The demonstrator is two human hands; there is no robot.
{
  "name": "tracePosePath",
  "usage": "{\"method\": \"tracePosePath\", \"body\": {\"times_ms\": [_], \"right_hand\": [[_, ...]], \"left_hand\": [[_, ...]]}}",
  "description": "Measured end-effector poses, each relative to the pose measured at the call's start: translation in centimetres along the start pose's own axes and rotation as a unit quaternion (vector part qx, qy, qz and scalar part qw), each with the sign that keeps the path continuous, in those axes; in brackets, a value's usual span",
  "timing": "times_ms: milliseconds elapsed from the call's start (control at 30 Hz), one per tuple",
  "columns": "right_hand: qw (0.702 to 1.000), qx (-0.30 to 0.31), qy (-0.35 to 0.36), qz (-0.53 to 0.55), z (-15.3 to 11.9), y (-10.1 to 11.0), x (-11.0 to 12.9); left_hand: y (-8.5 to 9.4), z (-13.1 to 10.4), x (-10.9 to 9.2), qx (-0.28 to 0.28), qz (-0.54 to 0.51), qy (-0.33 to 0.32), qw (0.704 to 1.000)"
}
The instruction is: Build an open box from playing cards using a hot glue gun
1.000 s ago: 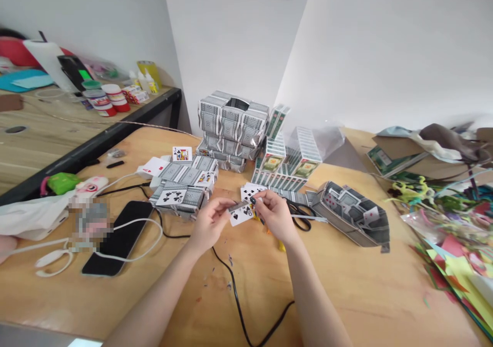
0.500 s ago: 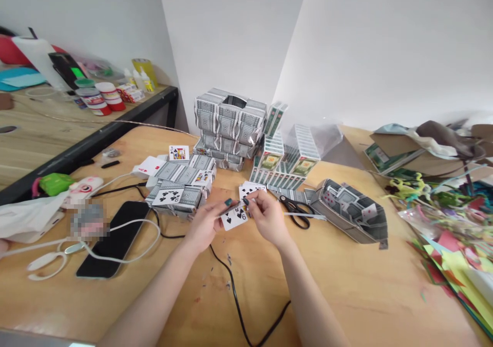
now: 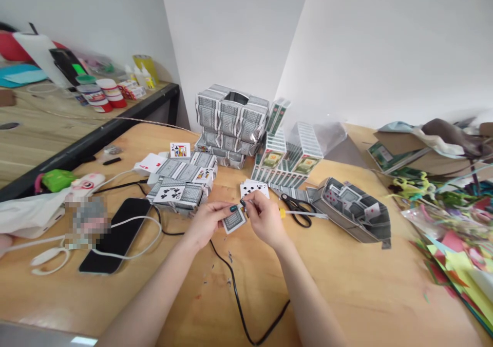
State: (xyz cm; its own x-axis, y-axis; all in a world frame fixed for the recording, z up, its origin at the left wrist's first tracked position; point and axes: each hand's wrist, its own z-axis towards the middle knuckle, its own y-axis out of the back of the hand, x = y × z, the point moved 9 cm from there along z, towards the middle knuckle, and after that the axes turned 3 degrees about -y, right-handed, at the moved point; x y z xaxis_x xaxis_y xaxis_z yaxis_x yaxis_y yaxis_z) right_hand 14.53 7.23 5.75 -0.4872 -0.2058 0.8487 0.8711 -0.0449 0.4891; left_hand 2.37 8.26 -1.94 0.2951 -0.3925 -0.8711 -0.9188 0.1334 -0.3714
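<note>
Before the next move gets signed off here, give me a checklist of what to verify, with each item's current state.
1. Left hand holds the playing card: ok.
2. Right hand grips that card too: cannot tell; its fingers are bunched at the card's edge.
3. Card's printed face readable: not ok; its patterned back faces the camera.
4. Scissors out of both hands: ok, they lie on the table beyond the right hand.
5. Space between the forearms free of cords: not ok; a black cable runs through it.
6. Phone free of cords: not ok; a white cable lies across it.
</note>
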Motion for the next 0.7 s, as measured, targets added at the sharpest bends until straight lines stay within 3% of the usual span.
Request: {"method": "tracePosePath", "body": {"times_ms": [300,700], "right_hand": [[0.998,-0.022,0.038,-0.055,-0.7,-0.2,1.2],[0.987,0.012,0.083,-0.136,-0.7,-0.5,1.8]], "left_hand": [[0.1,-0.1,-0.2,0.015,0.032,-0.008,0.999],[-0.6,-0.5,-2.6,0.015,0.188,-0.128,0.974]]}}
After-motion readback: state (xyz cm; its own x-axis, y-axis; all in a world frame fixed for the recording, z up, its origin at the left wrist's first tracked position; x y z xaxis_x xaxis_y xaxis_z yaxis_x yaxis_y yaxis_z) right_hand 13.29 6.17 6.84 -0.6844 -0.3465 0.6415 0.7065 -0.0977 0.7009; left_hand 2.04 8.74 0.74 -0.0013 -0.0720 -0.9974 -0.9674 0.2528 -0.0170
